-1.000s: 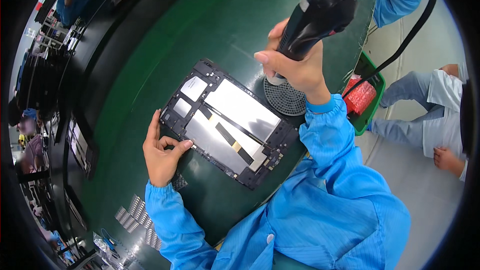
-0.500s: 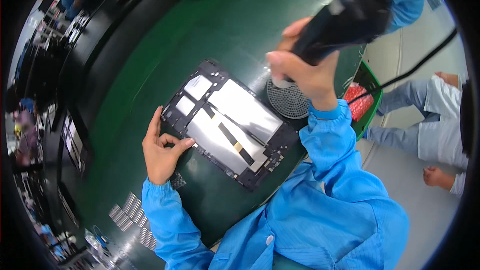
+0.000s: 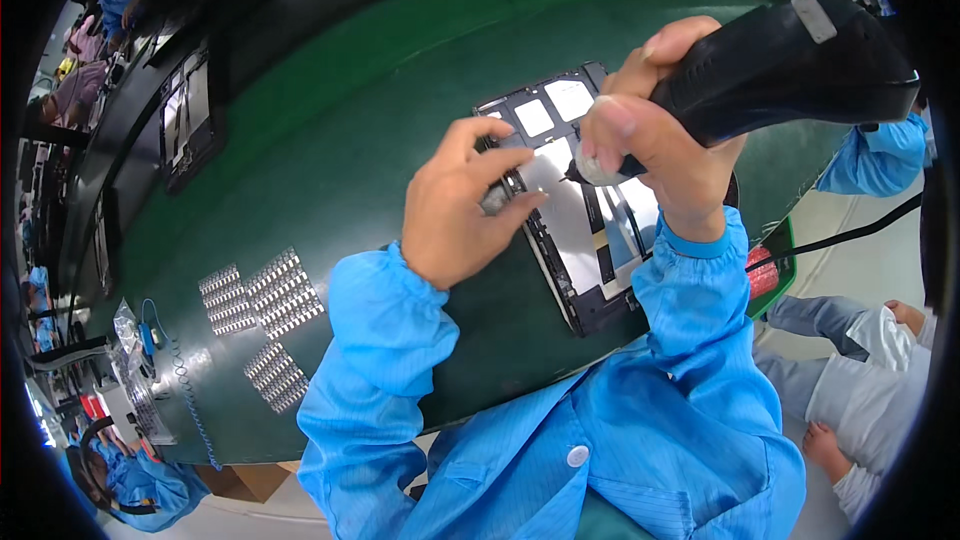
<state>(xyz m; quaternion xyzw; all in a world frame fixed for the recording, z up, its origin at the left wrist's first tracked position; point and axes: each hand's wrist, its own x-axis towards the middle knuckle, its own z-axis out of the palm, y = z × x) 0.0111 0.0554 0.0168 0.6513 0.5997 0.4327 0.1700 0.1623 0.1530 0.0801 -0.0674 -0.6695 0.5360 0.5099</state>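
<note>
An opened tablet (image 3: 567,235) lies on the green table, its inner side up, with silver plates, a black frame and dark ribbon cables. My right hand (image 3: 675,135) grips a black electric screwdriver (image 3: 790,70), which tilts down to the left. Its tip is over a silver part of the tablet; contact with a screw cannot be made out. At the tablet's left edge is my left hand (image 3: 465,205), fingers apart and curved over the rim, with no held thing visible. My right hand and the screwdriver hide part of the tablet's right side.
Sheets of small metal parts (image 3: 285,295) lie left of my left sleeve. Beyond them are a blue coiled cord (image 3: 190,395) and another opened device (image 3: 190,115) on a black ledge. A green basket (image 3: 788,265) with red wrap (image 3: 762,273) stands at the right, near a person in pale clothing (image 3: 850,400).
The screwdriver has moved from the round grey perforated tray to over the tablet. My left hand has spread its fingers and reaches further over the tablet's edge. The whole view has shifted.
</note>
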